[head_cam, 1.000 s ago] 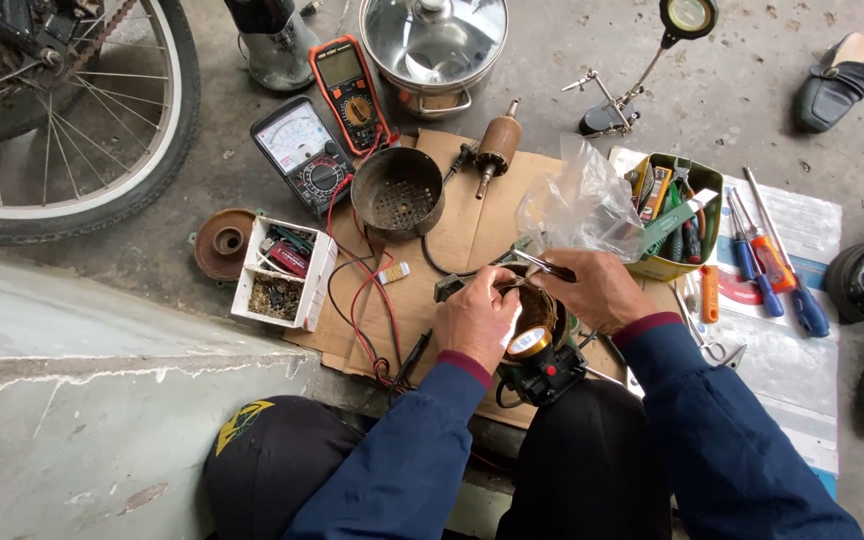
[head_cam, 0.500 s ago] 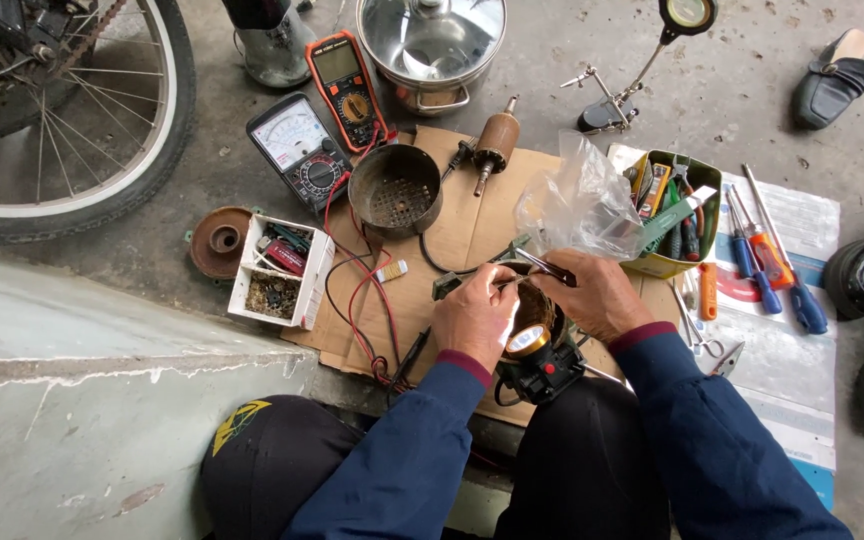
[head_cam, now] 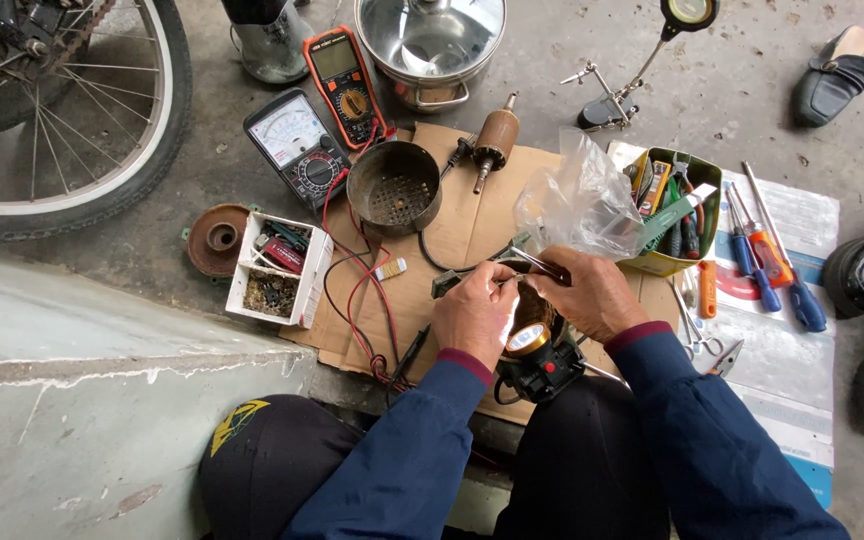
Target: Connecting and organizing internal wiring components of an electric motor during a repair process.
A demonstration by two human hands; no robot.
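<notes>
Fingers, right hand: closed around a thin metal tool, seemingly tweezers or fine pliers, whose tip is pointed leftward toward the other hand.
Fingers, left hand: curled and pinched together at the tool's tip; what is pinched is too small to be told.
Work piece: a round copper-wound part is seen between the two hands, mostly hidden by them, over the cardboard sheet laid on the floor.
Just below hands: a black lamp unit with yellow-rimmed lens is set by the knees, touching the left wrist.
Left of hands: red and black test leads are trailed across the cardboard; a white box of small parts lies beyond them.
Above hands: a perforated metal cup, an armature, an analogue meter and an orange digital meter are laid out.
Right of hands: a clear plastic bag lies beside a yellow-green tool bin; screwdrivers are lined up on paper.
Far left: a bicycle wheel is noted.
</notes>
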